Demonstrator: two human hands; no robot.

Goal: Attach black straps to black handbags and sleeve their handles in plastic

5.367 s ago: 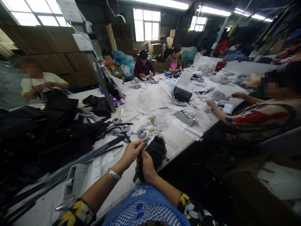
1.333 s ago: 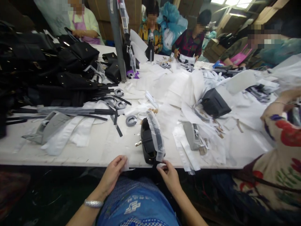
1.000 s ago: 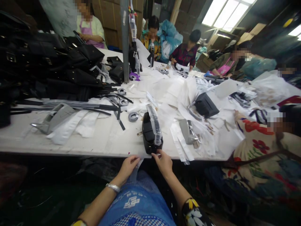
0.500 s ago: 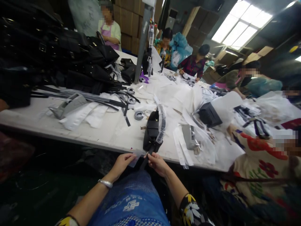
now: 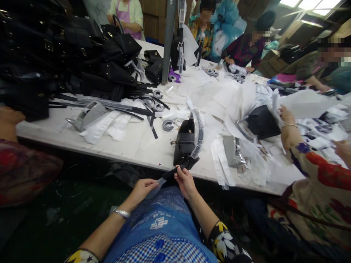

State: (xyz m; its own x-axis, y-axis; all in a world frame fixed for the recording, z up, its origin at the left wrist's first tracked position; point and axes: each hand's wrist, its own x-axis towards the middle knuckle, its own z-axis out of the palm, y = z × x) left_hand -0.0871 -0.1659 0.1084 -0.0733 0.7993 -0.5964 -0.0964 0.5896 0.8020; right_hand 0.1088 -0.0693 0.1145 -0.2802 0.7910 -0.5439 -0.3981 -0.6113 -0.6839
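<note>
I've got a good view of the small black bag [image 5: 184,148] sitting by the near edge of the white table [image 5: 142,148], handle [image 5: 199,135] wrapped in plastic. Left hand [image 5: 144,188] is pinching some clear film [image 5: 161,182], right hand [image 5: 187,182] has the bag's black strap [image 5: 170,173] between thumb and fingers. Can't tell if the film's stuck to the strap. There's a grey coil [image 5: 168,125] just left of the bag.

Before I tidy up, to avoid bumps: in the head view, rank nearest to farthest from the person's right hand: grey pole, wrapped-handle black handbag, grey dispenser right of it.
From the right hand:
1. Black handbag, directly ahead, by the table edge.
2. Grey dispenser, ahead and right.
3. Grey pole, farther across, slightly left.
</note>
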